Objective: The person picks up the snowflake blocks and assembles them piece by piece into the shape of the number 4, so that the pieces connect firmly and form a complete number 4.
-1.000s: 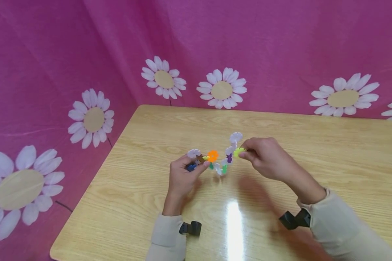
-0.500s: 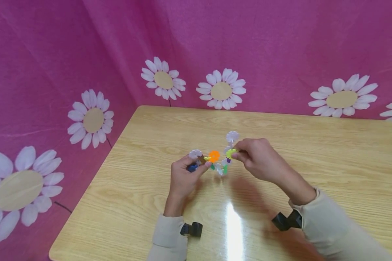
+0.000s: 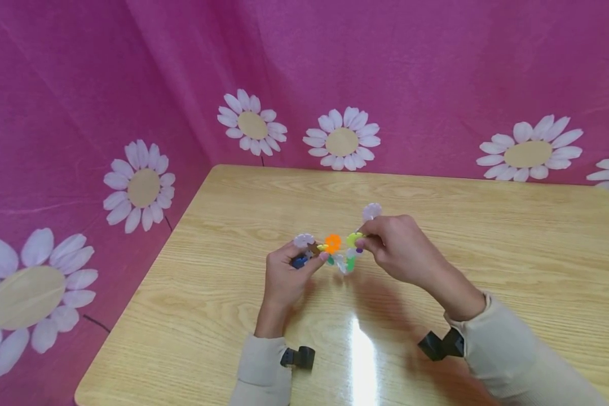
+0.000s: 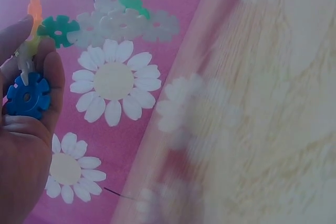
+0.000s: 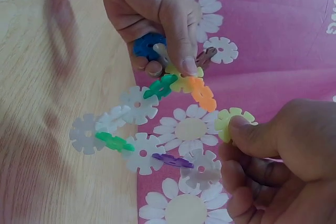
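My left hand (image 3: 286, 273) grips a chain of interlocking plastic snowflake discs, its thumb on a yellow disc (image 5: 181, 78). A blue disc (image 4: 29, 96) lies against the fingers of that hand. From the yellow disc an orange disc (image 3: 333, 243) sticks out. The chain also runs through a dark green disc (image 5: 160, 86), several white discs (image 5: 143, 153), a light green disc (image 5: 114, 141) and a purple disc (image 5: 172, 160). My right hand (image 3: 403, 248) pinches a yellow-green disc (image 5: 231, 123) between thumb and fingers, just beside the orange one in the right wrist view.
The chain is held above a wooden table (image 3: 208, 293). Behind and to the left hangs a pink cloth (image 3: 416, 67) printed with white daisies. Each sleeve carries a black wrist device (image 3: 298, 357).
My right hand has moved left with the yellow-green disc, bringing it close to the orange disc. My left hand has barely moved.
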Motion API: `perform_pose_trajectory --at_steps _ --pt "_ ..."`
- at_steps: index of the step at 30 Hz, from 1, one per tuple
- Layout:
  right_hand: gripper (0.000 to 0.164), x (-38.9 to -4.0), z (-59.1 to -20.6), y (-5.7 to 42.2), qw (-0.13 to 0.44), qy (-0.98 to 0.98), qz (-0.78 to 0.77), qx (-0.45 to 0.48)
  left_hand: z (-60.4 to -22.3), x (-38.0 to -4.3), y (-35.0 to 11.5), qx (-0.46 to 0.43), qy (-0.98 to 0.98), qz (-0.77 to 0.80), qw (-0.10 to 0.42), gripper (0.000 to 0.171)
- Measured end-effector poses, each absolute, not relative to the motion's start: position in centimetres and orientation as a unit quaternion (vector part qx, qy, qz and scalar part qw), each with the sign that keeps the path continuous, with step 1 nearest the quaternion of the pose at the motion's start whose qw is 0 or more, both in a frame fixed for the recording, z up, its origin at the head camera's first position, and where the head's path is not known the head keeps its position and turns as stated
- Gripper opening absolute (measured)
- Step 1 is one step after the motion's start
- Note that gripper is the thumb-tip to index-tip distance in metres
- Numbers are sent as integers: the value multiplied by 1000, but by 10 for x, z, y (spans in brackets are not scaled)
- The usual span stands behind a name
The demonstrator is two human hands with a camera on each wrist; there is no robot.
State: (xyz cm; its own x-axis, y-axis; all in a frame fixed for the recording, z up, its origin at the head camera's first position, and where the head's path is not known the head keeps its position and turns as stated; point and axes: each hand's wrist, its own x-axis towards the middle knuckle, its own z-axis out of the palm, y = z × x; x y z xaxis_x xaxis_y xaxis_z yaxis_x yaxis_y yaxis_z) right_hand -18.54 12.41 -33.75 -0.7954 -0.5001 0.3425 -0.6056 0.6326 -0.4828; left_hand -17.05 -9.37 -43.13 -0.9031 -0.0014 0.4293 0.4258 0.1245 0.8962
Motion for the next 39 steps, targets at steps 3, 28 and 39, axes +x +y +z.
perform_pose_trajectory --at_steps 3,28,39 --pt "5 -186 -338 123 96 -903 285 306 -431 -170 -93 -151 -728 -648 162 16" --pt "7 -186 -334 119 97 -917 240 302 -429 -169 -90 -178 -708 -668 142 16" --pt "9 -188 -338 120 93 -920 234 300 -429 -170 -88 -182 -716 -661 130 9"
